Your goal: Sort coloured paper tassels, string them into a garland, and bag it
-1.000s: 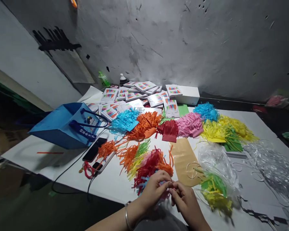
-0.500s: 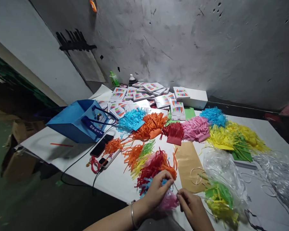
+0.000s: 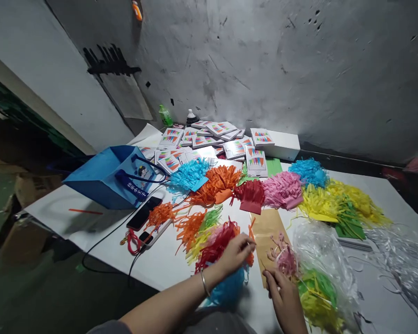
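Working above a white table (image 3: 170, 262), your two hands are well apart at the near edge; your right hand (image 3: 284, 292) pinches a thin strand (image 3: 264, 265) between thumb and fingertips, its free end pointing up and away; your left hand (image 3: 235, 253) is bent with the fingertips drawn towards the thumb — whether anything fine is gripped there, you cannot tell. A pink tassel (image 3: 286, 260) sits just beyond the knuckles of your right hand, over the edge of a brown paper bag (image 3: 264, 223); whether it touches your fingers is unclear. Under your left hand and wrist, which wears a bracelet (image 3: 205, 282), lie a red tassel (image 3: 211, 248) and a light blue tassel (image 3: 230, 286); an orange tassel (image 3: 190, 228) lies just to their left. Right of your right hand, yellow and green strips (image 3: 316, 290) lie against a clear plastic bag (image 3: 322, 241). Farther back, a row of fringed paper bundles runs across the table, among them a red bundle (image 3: 251, 192) and a pink bundle (image 3: 282, 188); behind them lie printed packs (image 3: 256, 161) in a heap; at the left, a blue bag (image 3: 97, 178) lies tilted near two phones (image 3: 144, 213).
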Available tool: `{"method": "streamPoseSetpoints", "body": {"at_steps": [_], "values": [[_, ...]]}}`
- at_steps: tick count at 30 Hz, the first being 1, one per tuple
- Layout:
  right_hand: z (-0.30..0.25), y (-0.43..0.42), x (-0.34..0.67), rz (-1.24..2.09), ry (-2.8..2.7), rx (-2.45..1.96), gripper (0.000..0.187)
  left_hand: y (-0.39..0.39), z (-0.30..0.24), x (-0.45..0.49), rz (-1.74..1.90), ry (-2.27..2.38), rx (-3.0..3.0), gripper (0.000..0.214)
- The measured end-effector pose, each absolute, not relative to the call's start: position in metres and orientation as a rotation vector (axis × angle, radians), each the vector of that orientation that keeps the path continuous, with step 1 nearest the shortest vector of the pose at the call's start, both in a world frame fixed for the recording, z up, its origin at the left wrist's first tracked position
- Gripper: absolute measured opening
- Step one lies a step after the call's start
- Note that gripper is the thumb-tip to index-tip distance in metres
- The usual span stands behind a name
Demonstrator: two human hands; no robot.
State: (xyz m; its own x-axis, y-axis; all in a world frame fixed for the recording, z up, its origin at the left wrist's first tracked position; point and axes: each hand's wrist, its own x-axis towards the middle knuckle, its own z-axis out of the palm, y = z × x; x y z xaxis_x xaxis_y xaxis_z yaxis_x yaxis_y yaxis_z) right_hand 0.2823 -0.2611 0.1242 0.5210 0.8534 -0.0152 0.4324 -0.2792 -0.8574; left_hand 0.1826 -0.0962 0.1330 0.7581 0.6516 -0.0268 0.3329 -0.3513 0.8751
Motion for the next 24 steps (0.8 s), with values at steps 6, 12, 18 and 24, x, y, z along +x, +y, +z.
{"method": "streamPoseSetpoints", "body": {"at_steps": [6, 12, 18, 24], "values": [[0.116, -0.271, 0.282, 0.568, -0.894, -1.921, 0.045, 0.003, 0.112, 0.210, 0.166, 1.261, 2.088, 0.022], [0.122, -0.266, 0.272, 0.574, -0.909, -1.897, 0.048, 0.000, 0.120, 0.213, 0.187, 1.148, 2.094, 0.012], [0.145, -0.264, 0.277, 0.439, -0.948, -1.831, 0.037, -0.059, 0.165, 0.178, 0.388, 0.688, 1.768, 0.019], [0.190, -0.245, 0.267, 0.311, -1.113, -1.739, 0.024, -0.111, 0.183, 0.152, 0.357, 0.493, 1.017, 0.032]]}}
